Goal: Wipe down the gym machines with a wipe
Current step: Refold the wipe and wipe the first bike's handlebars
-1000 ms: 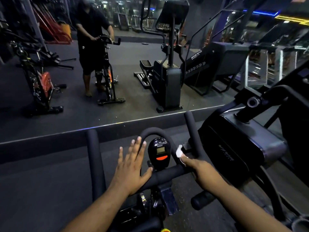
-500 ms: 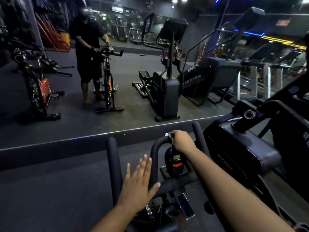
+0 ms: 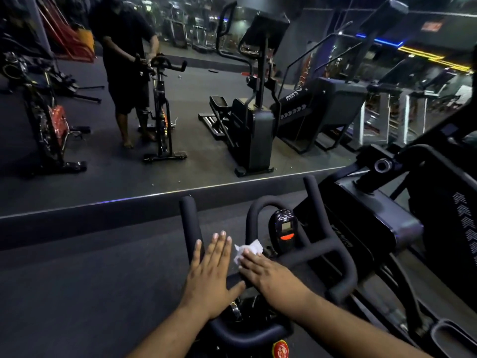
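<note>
At lower centre, the left hand (image 3: 210,276) rests flat, fingers straight, on the exercise bike's handlebar (image 3: 313,255). Just beside it, the right hand (image 3: 268,273) presses a white wipe (image 3: 247,250) under straight fingers; unpinched, it could slip off. Beyond, the console (image 3: 283,227) stands unwiped.

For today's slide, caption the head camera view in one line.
Right hand presses a wipe on bike handlebars; left hand rests flat.

Exercise bike (image 3: 260,329) on dark floor (image 3: 77,280)

Matt foam-looking handlebar (image 3: 317,254), glossy plastic console (image 3: 283,226), crumpled white paper/cloth wipe (image 3: 249,250), w/ matt floor (image 3: 77,293).
</note>
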`<state>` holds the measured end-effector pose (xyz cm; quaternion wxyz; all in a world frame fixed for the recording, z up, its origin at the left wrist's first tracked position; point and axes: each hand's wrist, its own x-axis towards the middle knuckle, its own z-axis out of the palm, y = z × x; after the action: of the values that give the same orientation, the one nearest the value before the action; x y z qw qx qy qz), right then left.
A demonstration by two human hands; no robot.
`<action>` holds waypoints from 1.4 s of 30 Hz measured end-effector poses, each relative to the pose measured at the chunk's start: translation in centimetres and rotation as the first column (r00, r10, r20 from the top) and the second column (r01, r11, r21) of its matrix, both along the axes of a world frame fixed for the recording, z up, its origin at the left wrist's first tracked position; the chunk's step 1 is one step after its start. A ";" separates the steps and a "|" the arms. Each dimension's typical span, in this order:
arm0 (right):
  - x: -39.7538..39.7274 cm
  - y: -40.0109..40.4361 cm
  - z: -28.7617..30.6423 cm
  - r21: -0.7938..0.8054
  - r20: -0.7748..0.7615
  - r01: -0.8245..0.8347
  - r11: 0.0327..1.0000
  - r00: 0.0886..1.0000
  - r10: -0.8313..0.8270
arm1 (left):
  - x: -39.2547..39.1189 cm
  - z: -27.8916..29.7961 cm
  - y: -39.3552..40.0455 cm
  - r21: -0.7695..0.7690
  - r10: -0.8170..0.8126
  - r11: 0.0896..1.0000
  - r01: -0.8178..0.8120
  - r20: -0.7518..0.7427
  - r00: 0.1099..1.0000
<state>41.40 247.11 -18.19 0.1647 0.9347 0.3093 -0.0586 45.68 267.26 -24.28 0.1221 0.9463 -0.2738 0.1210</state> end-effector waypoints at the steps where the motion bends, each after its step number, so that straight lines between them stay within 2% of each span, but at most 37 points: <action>1: -0.5 0.1 0.3 0.097 -0.054 0.033 0.995 0.998 -0.028 | 0.0 0.0 0.1 0.006 -0.007 1.000 0.007 0.004 1.000; 3: -0.5 -0.1 2.4 0.285 -0.219 0.142 0.948 0.972 -0.080 | 0.0 -0.1 0.1 0.006 -0.026 1.000 0.026 0.020 0.999; 4: 0.1 -0.1 4.0 0.327 -0.228 0.162 0.931 0.970 -0.089 | 0.1 -0.2 0.1 -0.002 -0.033 0.999 0.033 0.028 0.999; 5: 1.0 -0.2 5.6 0.369 -0.184 0.167 0.914 0.977 -0.105 | 0.1 -0.1 0.1 -0.010 -0.030 0.999 0.031 0.029 0.999; 7: 3.7 -0.7 8.5 0.459 0.041 0.120 0.880 0.987 -0.156 | 0.1 0.0 -0.1 -0.017 -0.022 1.000 0.022 0.028 0.999; 9: 6.9 -0.9 10.9 0.401 0.246 0.154 0.903 0.931 -0.269 | 0.0 0.0 -0.1 -0.026 -0.017 1.000 0.018 0.024 1.000; 11: 8.8 -0.1 11.4 0.297 0.248 0.372 0.879 0.859 -0.448 | -0.1 0.0 0.0 -0.033 -0.015 0.999 0.016 0.016 1.000; 13: 8.9 0.9 9.6 0.150 0.239 0.482 0.863 0.830 -0.504 | -0.1 0.1 0.0 -0.039 -0.004 0.999 0.005 0.006 1.000; 15: 7.6 1.1 7.0 0.041 0.285 0.487 0.872 0.831 -0.478 | -0.1 0.2 -0.1 -0.043 0.000 0.999 0.000 0.009 1.000; 17: 6.4 0.9 5.1 0.049 0.333 0.428 0.902 0.844 -0.419 | 0.0 0.3 -0.2 -0.055 0.011 0.998 -0.010 0.014 1.000; 21: 3.9 0.4 3.4 0.071 0.322 0.349 0.934 0.879 -0.353 | -0.1 0.2 -0.2 -0.041 0.017 0.999 -0.016 0.009 1.000; 26: -1.7 -1.1 0.2 0.001 0.108 0.151 0.989 0.983 -0.150 | -0.2 0.3 -0.4 -0.050 0.017 0.999 -0.016 0.010 1.000; 28: -2.7 -1.4 1.4 0.077 0.062 0.141 0.987 0.987 -0.145 | -0.2 0.3 -0.4 -0.050 0.024 0.998 -0.025 -0.006 1.000; 29: -2.4 -1.3 2.9 0.199 0.011 0.162 0.967 0.986 -0.168 | -0.2 0.3 -0.4 -0.048 0.028 0.998 -0.028 -0.010 1.000; 31: -0.8 -1.0 5.9 0.507 -0.051 0.210 0.836 0.975 -0.214 | -0.3 0.4 -0.4 -0.041 0.033 0.999 -0.033 -0.012 0.999; 33: 2.1 -0.7 8.8 0.699 0.083 0.164 0.696 0.948 -0.307 | -0.2 0.6 -0.4 -0.035 0.041 0.999 -0.041 -0.004 0.999; 34: 4.1 -0.8 9.9 0.698 0.194 0.126 0.705 0.914 -0.356 | -0.3 0.7 -0.4 -0.032 0.043 0.999 -0.043 0.002 0.999; 35: 6.1 -0.9 10.8 0.636 0.267 0.152 0.756 0.876 -0.400 | -0.2 0.8 -0.4 -0.033 0.043 0.999 -0.043 0.000 0.999; 37: 9.1 -0.5 11.6 0.373 0.271 0.356 0.857 0.842 -0.467 | -0.3 0.7 -0.3 -0.032 0.043 0.999 -0.044 -0.005 0.999; 39: 10.2 0.6 10.1 0.165 0.203 0.478 0.863 0.840 -0.504 | -0.5 0.7 -0.2 -0.022 0.045 0.999 -0.045 -0.009 0.999; 42: 8.7 1.7 6.9 -0.026 0.206 0.415 0.910 0.893 -0.401 | -0.4 0.7 -0.3 -0.024 0.047 0.999 -0.046 0.003 0.999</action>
<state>50.10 248.77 -11.26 0.2107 0.9737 0.0864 -0.0104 45.28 266.99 -23.62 0.1303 0.9507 -0.2504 0.1287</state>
